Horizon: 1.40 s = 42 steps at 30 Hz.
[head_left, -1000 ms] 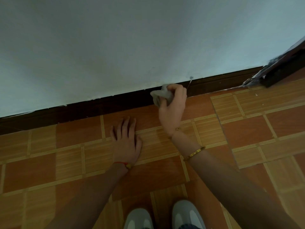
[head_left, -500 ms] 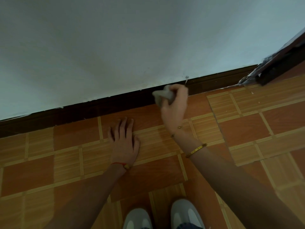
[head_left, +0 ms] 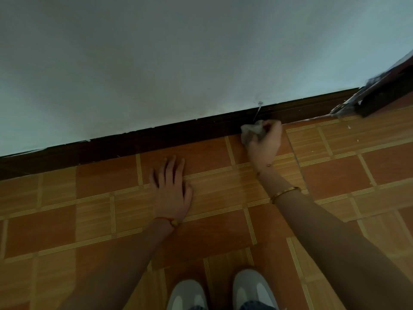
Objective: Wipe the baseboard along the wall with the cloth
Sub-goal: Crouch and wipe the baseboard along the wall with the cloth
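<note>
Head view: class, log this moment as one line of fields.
task: wipe baseboard | right hand: grips cloth at baseboard | left hand: flat on floor tiles | stage: wiping

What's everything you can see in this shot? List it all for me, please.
cloth: one, pale grey, bunched against the baseboard
baseboard: one, dark brown, along the foot of the wall
wall: one, whitish, top of the view
floor tiles: many, orange-brown with tan stripes
dark object: one, far right, too blurred to name
shoes: two, grey and white, bottom edge
gold bangle: one, right wrist
red cord: one, left wrist
left hand: flat on the floor
right hand: holds the cloth in its grip
</note>
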Available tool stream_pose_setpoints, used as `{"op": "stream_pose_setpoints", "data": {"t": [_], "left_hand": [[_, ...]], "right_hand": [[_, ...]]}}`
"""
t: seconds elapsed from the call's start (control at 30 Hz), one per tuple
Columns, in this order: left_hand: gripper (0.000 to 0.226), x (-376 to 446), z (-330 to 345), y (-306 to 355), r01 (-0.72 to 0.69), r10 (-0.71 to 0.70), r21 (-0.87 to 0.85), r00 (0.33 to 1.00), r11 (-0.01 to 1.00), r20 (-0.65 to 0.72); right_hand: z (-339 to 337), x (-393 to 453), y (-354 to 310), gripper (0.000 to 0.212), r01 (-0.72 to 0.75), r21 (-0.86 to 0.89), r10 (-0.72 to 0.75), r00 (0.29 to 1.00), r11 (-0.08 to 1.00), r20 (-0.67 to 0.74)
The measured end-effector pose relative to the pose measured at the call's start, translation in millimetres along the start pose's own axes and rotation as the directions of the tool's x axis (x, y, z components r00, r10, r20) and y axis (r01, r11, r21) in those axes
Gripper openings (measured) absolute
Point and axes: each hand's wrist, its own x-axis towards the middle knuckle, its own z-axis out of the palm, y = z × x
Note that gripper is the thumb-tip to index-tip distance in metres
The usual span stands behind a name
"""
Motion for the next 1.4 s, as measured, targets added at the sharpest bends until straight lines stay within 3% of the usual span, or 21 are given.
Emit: {"op": "stream_pose_setpoints", "data": {"t": [0.1,0.2,0.23,0.43,0.6,0.73,0.87,0.97,1.03,1.17,1.27,1.4], "left_hand": [[0.06,0,-1,0,0.0,0.0,0.003,1.0,1.0,0.004],[0.061,0,-1,-1,-0.004,0.004,0.003,1.0,1.0,0.013],[0.061,-1,-1,-1,-0.008,0.008,0.006,1.0,1.0,0.015],[0.06,0,-1,-1,-0.001,0.001,0.001,1.0,1.0,0.01],[0.059,0,-1,0,-0.007,0.007,0.0,1.0,1.0,-0.015],[0.058,-1,2,0,-0.004,0.004,-0.005,0.999,1.0,-0.041],[0.05,8,-1,9,0.058,-0.062,-0.041,0.993,0.997,-0.098],[0.047,26,-5,30,0.202,-0.216,-0.142,0.972,0.969,-0.09],[0.051,33,-3,40,0.15,-0.16,-0.155,0.985,0.977,-0.06],[0.053,35,8,53,-0.029,0.028,-0.128,1.0,0.991,-0.014],[0.053,35,16,62,-0.05,0.052,-0.117,0.999,0.992,0.014],[0.054,34,19,65,-0.023,0.026,-0.1,0.999,0.995,0.03]], "right_hand": [[18,-32,-19,0.032,0.082,0.05,-0.092,0.962,0.995,0.256],[41,-65,-33,0.032,0.345,0.035,-0.32,0.824,0.938,0.468],[45,-69,-34,0.033,0.376,0.02,-0.34,0.813,0.927,0.474],[10,-28,-8,0.034,0.253,-0.211,-0.183,0.935,0.944,0.305],[-12,-3,10,0.032,0.009,-0.292,0.012,0.998,0.956,0.069],[-3,-17,4,0.032,0.12,-0.293,-0.06,0.977,0.949,0.204],[5,-34,-1,0.031,0.339,-0.25,-0.221,0.888,0.907,0.402],[-1,-32,-1,0.031,0.4,-0.255,-0.258,0.855,0.88,0.45],[-12,-22,5,0.031,0.427,-0.297,-0.261,0.845,0.854,0.466],[-49,16,31,0.036,0.295,-0.464,-0.141,0.931,0.835,0.338],[-66,35,44,0.039,0.139,-0.562,-0.02,0.977,0.815,0.212],[-48,25,30,0.037,0.172,-0.569,-0.025,0.966,0.804,0.256]]}}
